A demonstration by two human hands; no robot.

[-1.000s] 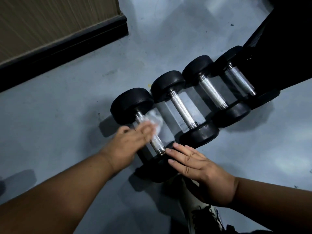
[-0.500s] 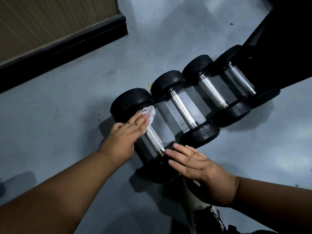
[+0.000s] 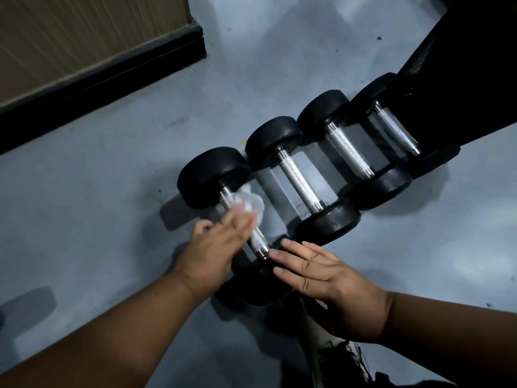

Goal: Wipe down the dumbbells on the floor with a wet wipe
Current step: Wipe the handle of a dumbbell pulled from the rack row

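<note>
- Wet wipe (image 3: 250, 204): a crumpled white sheet lying on the metal handle (image 3: 258, 238) of the nearest dumbbell (image 3: 214, 177), just beyond the left fingertips and partly under them.
- Left hand (image 3: 212, 247): fingers straight and held close together, pressing the wipe flat against the handle; the outline is blurred, so finer detail cannot be told.
- Nearest dumbbell: lies on the grey floor (image 3: 112, 177), one black head beyond the left hand, the other head under the right hand.
- Right hand (image 3: 316, 271): fingers straight and slightly spread, resting palm-down on the near black head, fingertips just beside the end of the handle.
- Second dumbbell (image 3: 300, 182), third dumbbell (image 3: 349, 148), fourth dumbbell (image 3: 397, 131): ranged in a row beyond the right hand, heads touching or nearly so, each farther from both hands than the last.
- Black equipment (image 3: 461, 79): overlaps the fourth dumbbell, far beyond the right hand.
- Shoe (image 3: 340, 359): below the right wrist, pale with dark markings.
- Wall panel (image 3: 84, 32) with black skirting (image 3: 98, 77): far beyond the left hand.
</note>
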